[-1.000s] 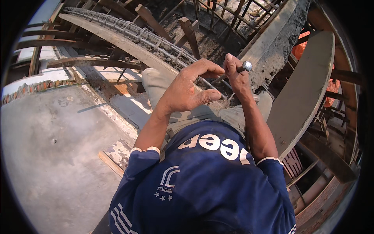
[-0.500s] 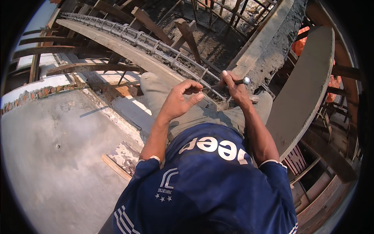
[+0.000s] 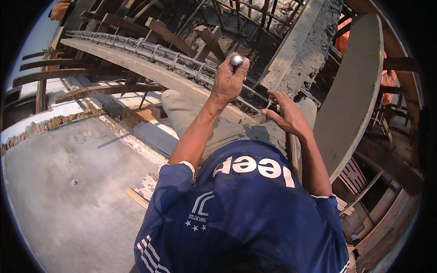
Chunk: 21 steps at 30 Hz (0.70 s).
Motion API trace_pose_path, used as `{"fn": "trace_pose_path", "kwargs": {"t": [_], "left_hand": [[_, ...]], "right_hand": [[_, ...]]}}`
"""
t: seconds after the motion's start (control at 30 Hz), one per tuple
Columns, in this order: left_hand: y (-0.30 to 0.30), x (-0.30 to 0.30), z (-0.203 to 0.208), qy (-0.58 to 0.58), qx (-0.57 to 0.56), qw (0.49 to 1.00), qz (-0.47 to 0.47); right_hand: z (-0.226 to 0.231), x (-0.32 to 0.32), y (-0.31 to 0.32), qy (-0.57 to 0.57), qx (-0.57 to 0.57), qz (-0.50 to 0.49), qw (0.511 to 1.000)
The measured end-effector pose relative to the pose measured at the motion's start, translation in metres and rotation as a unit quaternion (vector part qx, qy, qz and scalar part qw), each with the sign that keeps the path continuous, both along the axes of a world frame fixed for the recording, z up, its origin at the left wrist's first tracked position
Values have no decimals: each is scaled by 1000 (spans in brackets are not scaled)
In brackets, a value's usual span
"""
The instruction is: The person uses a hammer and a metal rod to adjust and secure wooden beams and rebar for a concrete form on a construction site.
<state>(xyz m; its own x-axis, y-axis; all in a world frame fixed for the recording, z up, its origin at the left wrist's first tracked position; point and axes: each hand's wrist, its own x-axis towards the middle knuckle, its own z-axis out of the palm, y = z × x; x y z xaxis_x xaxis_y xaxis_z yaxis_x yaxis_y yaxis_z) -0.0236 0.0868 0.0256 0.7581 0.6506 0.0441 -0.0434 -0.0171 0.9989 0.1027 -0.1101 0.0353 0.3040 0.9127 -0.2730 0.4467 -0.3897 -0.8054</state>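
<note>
My left hand (image 3: 228, 82) is closed in a fist round a tool with a shiny rounded silver end (image 3: 236, 60), which faces up. The rest of that tool is hidden by my fingers. It is held over the long rebar cage (image 3: 177, 58). My right hand (image 3: 287, 111) is open, thumb and fingers apart and curved, by the near end of the cage. The thumb tip is close to a bar's end; whether it touches cannot be told. My legs straddle the timber board (image 3: 136, 61) running beside the cage.
A concrete-smeared beam with a plank side (image 3: 291, 45) stands ahead right. A curved-looking grey board (image 3: 350, 100) lies at the right. Timber props (image 3: 170, 36) fill the space beyond the cage. To the left is a grey slab (image 3: 68, 173) with a broken brick edge (image 3: 50, 125).
The silver-ended tool has passed from my right hand to my left, which has closed and moved up and forward. My right hand has opened and shifted slightly right and nearer me.
</note>
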Motion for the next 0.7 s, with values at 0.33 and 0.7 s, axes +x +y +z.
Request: {"fn": "trace_pose_path", "kwargs": {"t": [0.33,0.7], "left_hand": [[-8,-88,136,-226,-4,974,-5],[-8,-115,158,-226,24,971,-74]], "right_hand": [[-64,-7,-114,-118,-197,-66,971],[-59,18,-114,396,-164,-313,848]]}}
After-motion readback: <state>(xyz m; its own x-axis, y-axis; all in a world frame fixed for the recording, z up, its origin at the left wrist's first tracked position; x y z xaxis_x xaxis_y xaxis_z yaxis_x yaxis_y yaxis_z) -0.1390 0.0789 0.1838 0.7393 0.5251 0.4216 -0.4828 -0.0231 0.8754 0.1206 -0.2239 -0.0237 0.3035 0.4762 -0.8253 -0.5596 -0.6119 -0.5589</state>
